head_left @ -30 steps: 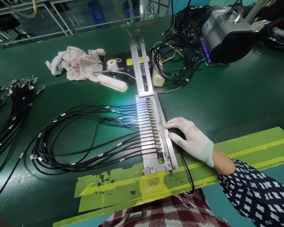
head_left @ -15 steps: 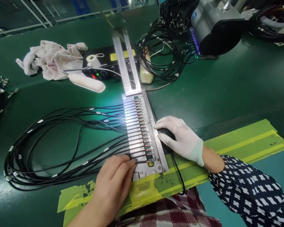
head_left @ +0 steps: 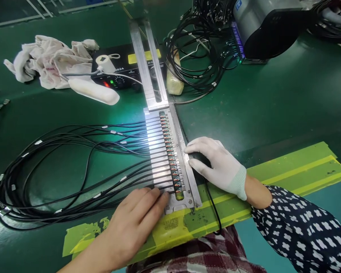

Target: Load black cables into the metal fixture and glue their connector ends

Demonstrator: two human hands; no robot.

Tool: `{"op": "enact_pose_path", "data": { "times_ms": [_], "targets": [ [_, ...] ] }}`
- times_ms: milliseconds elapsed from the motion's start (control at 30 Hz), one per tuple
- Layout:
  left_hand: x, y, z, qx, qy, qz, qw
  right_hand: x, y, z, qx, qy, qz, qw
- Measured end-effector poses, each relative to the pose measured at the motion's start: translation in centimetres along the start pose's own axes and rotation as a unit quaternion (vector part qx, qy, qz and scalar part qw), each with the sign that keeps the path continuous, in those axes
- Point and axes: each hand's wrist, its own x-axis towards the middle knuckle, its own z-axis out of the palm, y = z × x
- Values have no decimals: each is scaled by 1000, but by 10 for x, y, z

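While the metal fixture (head_left: pixel 181 159) lay on the green bench (head_left: pixel 261 98) with its row of black cables (head_left: pixel 110 145), the bare left hand (head_left: pixel 136 218), absent one second earlier, had come over the nearest cables; whether it gripped any could not be told. Judged from this, work had become two-handed. The gloved right hand (head_left: pixel 216 163) stayed half open, thumb and finger touching the long bar (head_left: pixel 193 182). Beyond, a black box (head_left: pixel 118 53) read "82A", first character unclear; a grey machine's (head_left: pixel 261 19) blue label (head_left: pixel 238 4) was illegible.
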Motion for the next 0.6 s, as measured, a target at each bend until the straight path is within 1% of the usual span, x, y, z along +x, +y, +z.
{"op": "enact_pose_path", "data": {
  "times_ms": [67, 133, 233, 300, 367, 433, 467, 533, 600],
  "targets": [
    [0, -3, 0, 4, 8, 22, 1000, 0, 0, 0, 1, -1, -1, 1000],
    [0, -5, 2, -13, 11, 14, 1000, -1, 0, 0, -1, -4, 3, 1000],
    [-4, -7, 6, -46, 19, -30, 998, -1, 0, 0, 1, -5, 10, 1000],
    [-10, -6, 8, -29, 25, -67, 997, 0, 1, 0, 6, -5, 12, 1000],
    [-17, -5, 9, 12, 8, -78, 997, 1, 1, 0, 10, -8, 16, 1000],
    [-23, -4, 12, 42, -14, -58, 997, 1, 0, 0, 12, -10, 21, 1000],
    [-25, -4, 13, 52, -15, -44, 998, 0, -1, 1, 12, -10, 22, 1000],
    [-26, -4, 17, 71, 9, -20, 997, 0, -2, 2, 11, -5, 24, 1000],
    [-25, -6, 21, 87, 41, -15, 995, 4, 1, 1, 2, -3, 9, 1000]
  ]
}}
